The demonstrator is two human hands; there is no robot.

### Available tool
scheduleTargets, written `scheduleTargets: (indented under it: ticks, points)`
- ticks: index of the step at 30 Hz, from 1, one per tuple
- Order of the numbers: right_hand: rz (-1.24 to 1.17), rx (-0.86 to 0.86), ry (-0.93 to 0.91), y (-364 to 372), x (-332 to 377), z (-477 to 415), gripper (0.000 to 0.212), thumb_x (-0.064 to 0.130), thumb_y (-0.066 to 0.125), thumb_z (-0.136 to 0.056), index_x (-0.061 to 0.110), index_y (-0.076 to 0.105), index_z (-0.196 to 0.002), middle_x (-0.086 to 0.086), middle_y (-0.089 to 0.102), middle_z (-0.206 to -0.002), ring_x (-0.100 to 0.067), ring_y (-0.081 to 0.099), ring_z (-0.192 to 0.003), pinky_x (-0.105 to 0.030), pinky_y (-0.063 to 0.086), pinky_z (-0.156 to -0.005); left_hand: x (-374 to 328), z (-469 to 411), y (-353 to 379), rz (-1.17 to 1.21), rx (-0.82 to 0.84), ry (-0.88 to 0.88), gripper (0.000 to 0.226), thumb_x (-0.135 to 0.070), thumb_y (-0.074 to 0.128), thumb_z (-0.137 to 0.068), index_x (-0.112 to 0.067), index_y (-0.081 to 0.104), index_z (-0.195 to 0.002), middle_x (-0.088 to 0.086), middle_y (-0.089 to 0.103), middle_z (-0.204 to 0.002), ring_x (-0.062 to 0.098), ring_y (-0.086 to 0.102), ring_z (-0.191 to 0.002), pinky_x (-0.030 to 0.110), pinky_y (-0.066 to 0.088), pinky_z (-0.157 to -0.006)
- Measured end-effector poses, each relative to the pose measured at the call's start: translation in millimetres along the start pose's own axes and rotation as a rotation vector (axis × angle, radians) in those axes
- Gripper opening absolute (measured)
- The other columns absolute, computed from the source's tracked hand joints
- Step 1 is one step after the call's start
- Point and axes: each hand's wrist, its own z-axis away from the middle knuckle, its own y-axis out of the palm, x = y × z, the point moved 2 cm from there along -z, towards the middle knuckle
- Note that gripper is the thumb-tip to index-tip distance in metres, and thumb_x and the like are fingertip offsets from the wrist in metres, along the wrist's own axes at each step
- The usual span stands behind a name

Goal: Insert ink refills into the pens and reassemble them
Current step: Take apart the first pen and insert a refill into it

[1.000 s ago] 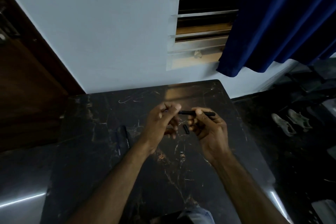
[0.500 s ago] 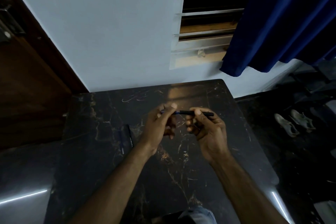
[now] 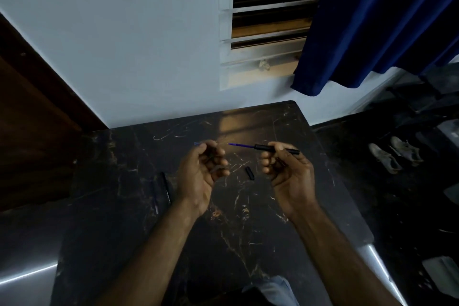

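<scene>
While the right hand (image 3: 289,171) pinches the slim black plastic pen barrel (image 3: 277,149) above the far half of the dark marbled worktop (image 3: 124,206), the thin blue ink refill (image 3: 241,145) juts from its open end, pointing left, only partly seated. Fingers clamped on the barrel's middle, so the refill sits clear of the grip, unsupported. Left hand (image 3: 202,169) is curled shut on something small; a blue tip (image 3: 196,143) peeks past its knuckles, but I cannot tell what it is. Danger now, I'd judge: tilt that barrel and the loose refill slides out. The short black cap piece (image 3: 249,173) lies on the worktop between the hands; a spare black pen (image 3: 165,187) waits near the left edge.
</scene>
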Motion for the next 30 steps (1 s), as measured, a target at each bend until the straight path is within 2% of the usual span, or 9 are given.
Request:
scheduleTargets:
  ticks: [2,4,7,11,16,20,24,27,30]
  points:
    - [-0.011,-0.013,0.015,-2,-1,-3,0.026,0.011,0.067,-0.091,-0.007,0.067,-0.109,-0.019,0.067,-0.079,-0.023,0.066,-0.069,-0.029,0.055,-0.057,6,4,7,-0.017,0.061,-0.044,0.026,-0.017,0.046,-0.107,-0.013,0.071,-0.101,0.007,0.073,-0.09,0.016,0.07,-0.072,0.029,0.058,-0.055]
    - [-0.005,-0.021,0.032,-2,-1,-7,0.027,0.013,0.068,-0.09,-0.006,0.068,-0.109,-0.018,0.069,-0.08,-0.022,0.066,-0.068,-0.029,0.056,-0.057,13,6,17,-0.101,0.1,-0.045,0.015,-0.017,0.06,-0.099,-0.016,0.075,-0.099,0.007,0.074,-0.091,0.014,0.069,-0.072,0.028,0.056,-0.053]
    - [0.012,-0.026,0.05,-4,-1,-11,0.025,0.013,0.068,-0.09,-0.005,0.068,-0.108,-0.017,0.07,-0.079,-0.021,0.067,-0.067,-0.029,0.057,-0.058,18,3,31,-0.182,0.079,0.013,0.004,-0.02,0.078,-0.093,-0.022,0.081,-0.091,0.004,0.075,-0.087,0.011,0.065,-0.067,0.025,0.051,-0.049]
    - [-0.023,-0.036,0.056,-10,5,-15,0.024,0.007,0.064,-0.095,-0.008,0.064,-0.114,-0.019,0.069,-0.078,-0.023,0.067,-0.067,-0.029,0.056,-0.056,17,-10,34,-0.138,-0.028,0.053,0.017,-0.013,0.069,-0.099,-0.021,0.082,-0.092,0.001,0.073,-0.079,0.007,0.056,-0.059,0.021,0.045,-0.044]
    - [-0.016,-0.066,0.072,-24,12,-21,0.025,0.004,0.06,-0.098,-0.01,0.062,-0.12,-0.019,0.067,-0.08,-0.023,0.065,-0.067,-0.028,0.056,-0.056,13,-14,30,-0.202,0.088,0.075,0.022,0.0,0.066,-0.098,-0.014,0.08,-0.11,0.004,0.075,-0.091,0.007,0.059,-0.064,0.023,0.048,-0.048]
    - [-0.022,-0.084,0.083,-32,13,-25,0.026,0.004,0.062,-0.097,-0.012,0.064,-0.117,-0.02,0.068,-0.079,-0.023,0.066,-0.066,-0.028,0.057,-0.056,23,-15,40,-0.216,0.048,0.079,0.018,-0.006,0.072,-0.095,-0.016,0.083,-0.105,0.005,0.077,-0.091,0.006,0.06,-0.062,0.021,0.048,-0.046]
    - [-0.029,-0.088,0.077,-42,20,-30,0.023,0.006,0.064,-0.095,-0.01,0.066,-0.111,-0.021,0.068,-0.079,-0.024,0.067,-0.066,-0.028,0.057,-0.056,33,-21,41,-0.082,-0.009,0.023,0.019,-0.014,0.07,-0.094,-0.011,0.081,-0.109,0.004,0.079,-0.093,0.005,0.056,-0.061,0.019,0.045,-0.045]
    - [-0.034,-0.088,0.07,-54,29,-34,0.024,0.009,0.066,-0.091,-0.009,0.066,-0.108,-0.017,0.07,-0.076,-0.021,0.068,-0.065,-0.027,0.057,-0.056,36,-25,34,-0.078,0.015,-0.036,0.024,-0.018,0.071,-0.09,-0.011,0.08,-0.111,0.003,0.079,-0.098,0.004,0.056,-0.063,0.019,0.045,-0.048]
    - [-0.012,-0.086,0.072,-64,33,-39,0.022,0.01,0.066,-0.092,-0.007,0.068,-0.107,-0.016,0.07,-0.076,-0.02,0.068,-0.064,-0.027,0.057,-0.056,43,-25,35,-0.167,0.098,-0.092,0.022,-0.015,0.073,-0.089,-0.014,0.082,-0.109,0.005,0.08,-0.105,0.004,0.061,-0.066,0.02,0.05,-0.052]
